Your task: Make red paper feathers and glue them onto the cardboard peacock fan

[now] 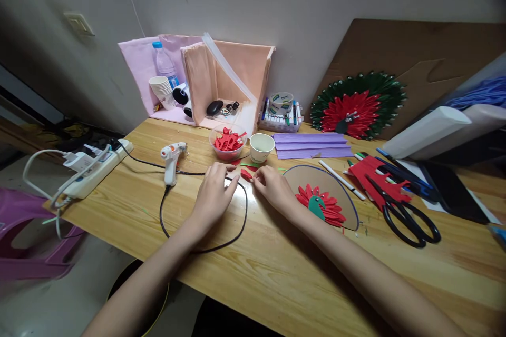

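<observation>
Fingers (263, 172) of the right hand (275, 188) are drawn together at the edge of a red paper piece (246, 174), which is found just in front of the cup (261, 148), slightly to its left; whether it is firmly pinched cannot be told. On the left hand (213, 188), held in front of the cup and farther to its left, the thumb is kept apart from the curled fingers, and nothing is seen gripped between them. Just left of the cup, a bowl (228, 155) is filled with red paper scraps (229, 139). Well to its left, a glue gun (171, 160) is stood on the counter (276, 284), and its black cord (246, 210) is looped toward the near edge. Folded purple paper (312, 146) is laid right of the cup. In front and to the right of the cup, red petals (336, 213) and a green cutout (315, 207) are set on a cardboard piece (342, 189). Black-handled scissors (399, 216) are placed well to the cup's right, partly over red paper (369, 179).
</observation>
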A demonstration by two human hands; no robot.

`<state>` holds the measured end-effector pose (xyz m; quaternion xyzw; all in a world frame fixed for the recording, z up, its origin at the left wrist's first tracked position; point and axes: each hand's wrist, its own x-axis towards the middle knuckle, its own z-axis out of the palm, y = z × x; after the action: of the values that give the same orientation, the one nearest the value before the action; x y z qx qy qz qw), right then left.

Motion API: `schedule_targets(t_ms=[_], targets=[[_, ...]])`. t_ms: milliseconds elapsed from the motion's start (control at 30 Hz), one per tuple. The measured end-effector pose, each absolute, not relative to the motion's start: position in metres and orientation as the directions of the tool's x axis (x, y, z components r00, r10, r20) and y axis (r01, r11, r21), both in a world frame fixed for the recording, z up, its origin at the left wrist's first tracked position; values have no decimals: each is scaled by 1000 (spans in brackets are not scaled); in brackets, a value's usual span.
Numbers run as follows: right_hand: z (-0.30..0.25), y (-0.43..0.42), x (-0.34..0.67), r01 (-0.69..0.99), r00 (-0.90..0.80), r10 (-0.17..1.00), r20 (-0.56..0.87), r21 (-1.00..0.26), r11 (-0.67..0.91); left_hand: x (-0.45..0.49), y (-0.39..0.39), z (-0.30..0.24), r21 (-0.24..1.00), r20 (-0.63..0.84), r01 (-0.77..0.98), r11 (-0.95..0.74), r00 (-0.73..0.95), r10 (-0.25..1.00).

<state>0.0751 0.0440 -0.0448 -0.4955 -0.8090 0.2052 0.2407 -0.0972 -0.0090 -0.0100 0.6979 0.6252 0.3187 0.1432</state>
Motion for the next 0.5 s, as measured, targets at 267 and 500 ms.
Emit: schedule_targets(t_ms=[267,500], targets=[[-14,13,123,559,-611,680,406,-387,733,-77,3,4,774,201,477,-416,439,876],[-13,-1,149,583,-604,689,401,-367,725,-52,3,1,775,260,389,-498,523,812]])
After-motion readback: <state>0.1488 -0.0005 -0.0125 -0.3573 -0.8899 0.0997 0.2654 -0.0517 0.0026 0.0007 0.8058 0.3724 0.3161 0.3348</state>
